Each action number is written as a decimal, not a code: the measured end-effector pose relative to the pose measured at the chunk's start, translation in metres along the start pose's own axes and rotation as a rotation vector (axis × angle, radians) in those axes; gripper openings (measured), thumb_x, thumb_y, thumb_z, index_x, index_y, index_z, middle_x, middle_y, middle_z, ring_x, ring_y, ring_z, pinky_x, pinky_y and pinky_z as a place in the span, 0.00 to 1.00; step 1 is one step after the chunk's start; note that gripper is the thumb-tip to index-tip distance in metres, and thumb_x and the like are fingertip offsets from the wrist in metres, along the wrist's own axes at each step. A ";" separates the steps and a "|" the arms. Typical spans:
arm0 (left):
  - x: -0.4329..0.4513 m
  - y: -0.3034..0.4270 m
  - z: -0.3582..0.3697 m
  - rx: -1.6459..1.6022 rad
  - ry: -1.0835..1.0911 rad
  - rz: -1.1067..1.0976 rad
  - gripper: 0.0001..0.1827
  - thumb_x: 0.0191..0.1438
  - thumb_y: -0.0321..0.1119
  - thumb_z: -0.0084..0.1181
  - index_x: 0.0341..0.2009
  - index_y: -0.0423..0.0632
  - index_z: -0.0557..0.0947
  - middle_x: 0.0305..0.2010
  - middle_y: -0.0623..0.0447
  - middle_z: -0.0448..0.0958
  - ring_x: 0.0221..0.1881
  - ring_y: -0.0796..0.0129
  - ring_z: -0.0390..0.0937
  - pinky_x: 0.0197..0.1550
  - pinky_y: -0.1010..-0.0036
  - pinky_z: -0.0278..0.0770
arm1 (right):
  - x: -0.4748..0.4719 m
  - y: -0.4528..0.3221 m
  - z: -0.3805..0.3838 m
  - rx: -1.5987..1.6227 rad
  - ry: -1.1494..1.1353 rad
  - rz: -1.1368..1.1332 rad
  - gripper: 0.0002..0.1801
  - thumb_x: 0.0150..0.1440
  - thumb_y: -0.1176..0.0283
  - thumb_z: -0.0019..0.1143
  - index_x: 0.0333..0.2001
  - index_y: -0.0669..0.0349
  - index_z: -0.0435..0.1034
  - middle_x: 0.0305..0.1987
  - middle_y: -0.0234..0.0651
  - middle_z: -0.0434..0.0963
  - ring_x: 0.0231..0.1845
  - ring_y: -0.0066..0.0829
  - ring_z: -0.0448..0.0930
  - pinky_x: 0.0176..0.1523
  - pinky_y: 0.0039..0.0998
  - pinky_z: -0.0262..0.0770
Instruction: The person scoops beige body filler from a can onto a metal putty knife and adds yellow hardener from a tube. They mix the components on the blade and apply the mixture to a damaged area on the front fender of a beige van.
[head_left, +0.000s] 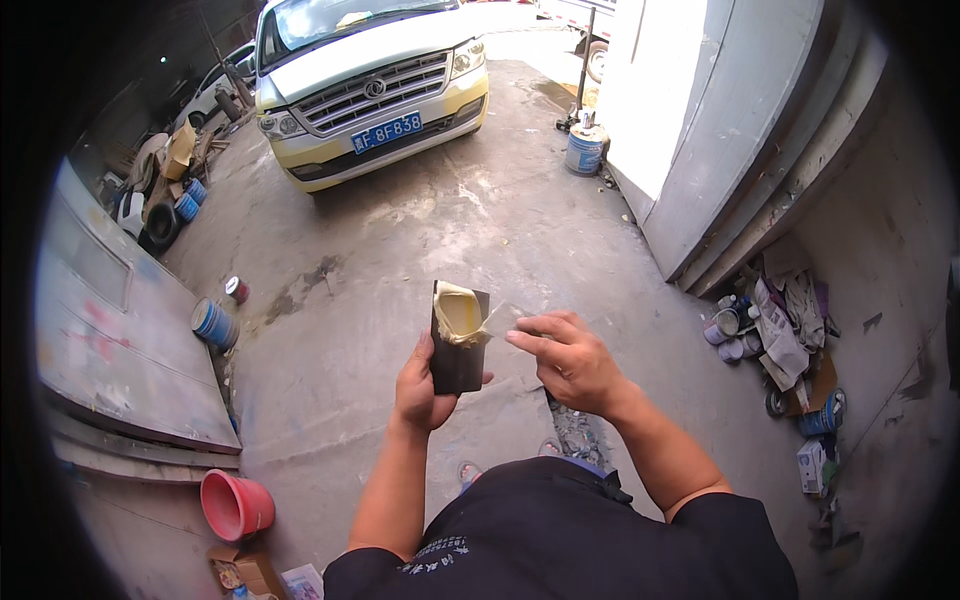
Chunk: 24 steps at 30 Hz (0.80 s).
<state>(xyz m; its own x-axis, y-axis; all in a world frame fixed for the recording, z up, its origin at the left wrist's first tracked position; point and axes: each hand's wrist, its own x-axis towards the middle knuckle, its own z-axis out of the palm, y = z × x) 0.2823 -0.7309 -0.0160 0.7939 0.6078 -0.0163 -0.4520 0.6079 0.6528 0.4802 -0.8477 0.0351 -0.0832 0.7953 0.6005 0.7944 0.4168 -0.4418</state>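
Note:
Gripped in my left hand (420, 382) is a dark rectangular board (459, 371), tilted up before me. Pale yellow body filler (461, 315) lies on its upper half, thickest along the left and lower edges of the smear. My right hand (574, 360) pinches a thin, light-coloured spreader (508, 320) between thumb and fingers. The spreader's left corner meets the filler at the board's right edge. Part of the spreader is hidden by my fingers.
A white van (375, 90) with yellowish patches on its bumper stands ahead. Metal doors (135, 315) flank me. A red bucket (236, 504) sits at lower left, a blue pail (214, 324) above it. Cans and crumpled paper (780, 322) are piled at right. Another pail (585, 150) stands by the right door.

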 end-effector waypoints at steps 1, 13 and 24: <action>-0.006 0.005 -0.001 -0.082 -0.059 -0.123 0.30 0.66 0.52 0.31 0.66 0.48 0.58 0.63 0.41 0.64 0.61 0.48 0.66 0.47 0.52 0.77 | 0.001 -0.004 -0.014 -0.019 0.026 -0.032 0.26 0.41 0.85 0.51 0.47 0.55 0.75 0.47 0.38 0.76 0.48 0.42 0.74 0.52 0.36 0.73; -0.014 -0.001 0.011 -0.386 -0.352 -0.107 0.33 0.64 0.54 0.35 0.67 0.48 0.54 0.66 0.37 0.57 0.63 0.33 0.59 0.45 0.40 0.75 | 0.004 0.039 -0.020 0.298 0.025 -0.057 0.26 0.43 0.90 0.50 0.47 0.58 0.73 0.50 0.40 0.75 0.51 0.37 0.76 0.55 0.33 0.73; -0.002 -0.028 0.019 0.586 -0.022 0.364 0.30 0.66 0.49 0.36 0.65 0.40 0.60 0.60 0.46 0.68 0.61 0.62 0.66 0.63 0.67 0.62 | -0.008 0.006 0.027 1.476 0.038 0.891 0.25 0.54 0.80 0.54 0.56 0.66 0.61 0.45 0.39 0.76 0.43 0.24 0.78 0.47 0.26 0.77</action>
<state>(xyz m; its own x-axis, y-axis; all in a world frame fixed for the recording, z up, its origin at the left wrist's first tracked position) 0.3009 -0.7591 -0.0196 0.6438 0.7069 0.2929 -0.4018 -0.0135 0.9156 0.4691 -0.8392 0.0096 0.0720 0.9868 -0.1448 -0.5969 -0.0737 -0.7989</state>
